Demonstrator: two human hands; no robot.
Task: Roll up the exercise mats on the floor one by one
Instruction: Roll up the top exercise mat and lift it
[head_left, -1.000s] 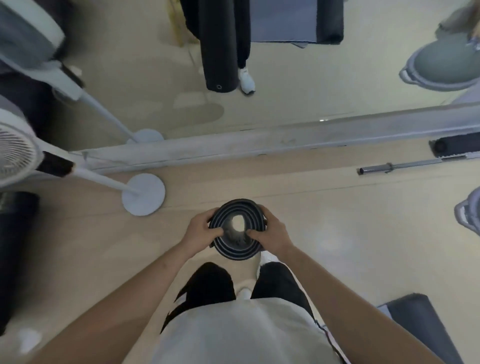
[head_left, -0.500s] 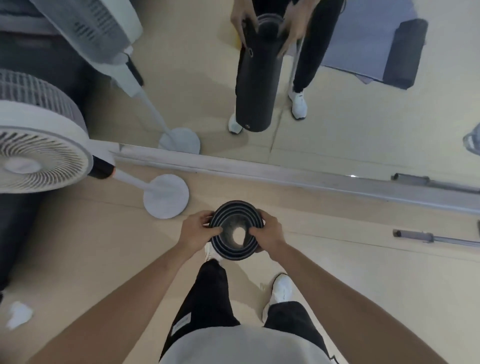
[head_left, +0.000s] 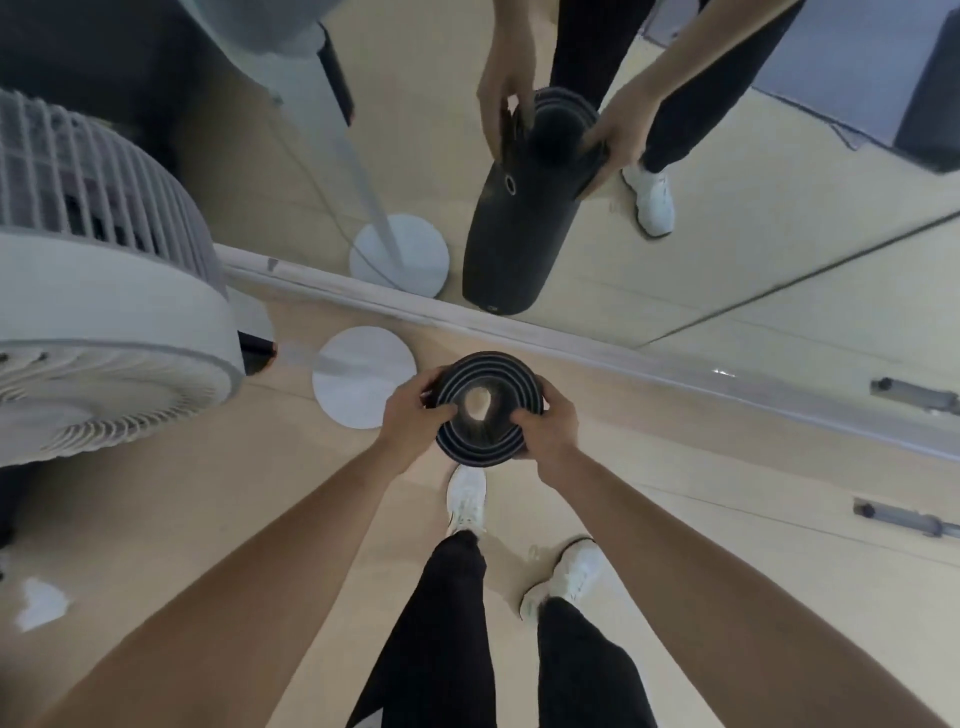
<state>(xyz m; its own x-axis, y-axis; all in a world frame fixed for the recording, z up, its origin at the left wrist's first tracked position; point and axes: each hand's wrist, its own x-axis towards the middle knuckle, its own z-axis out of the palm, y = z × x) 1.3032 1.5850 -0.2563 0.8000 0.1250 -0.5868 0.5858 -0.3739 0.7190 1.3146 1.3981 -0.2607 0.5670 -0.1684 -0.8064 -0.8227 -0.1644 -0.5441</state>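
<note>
The rolled mat (head_left: 480, 449) is held upright over the floor (head_left: 701, 499), seen end-on, close to the mirror (head_left: 753, 249). It is clasped from both sides: the left hand (head_left: 415, 413) and right hand (head_left: 553, 431) have their fingers (head_left: 522, 417) curled round its rim. A white fan (head_left: 104, 358) is seen at left.

You have no text, label, brand or number here that can be read. In the mirror (head_left: 727, 249), upper centre of the frame, the rolled mat (head_left: 483, 448) shows a small pale mark near its lower end, too small to make out.
</note>
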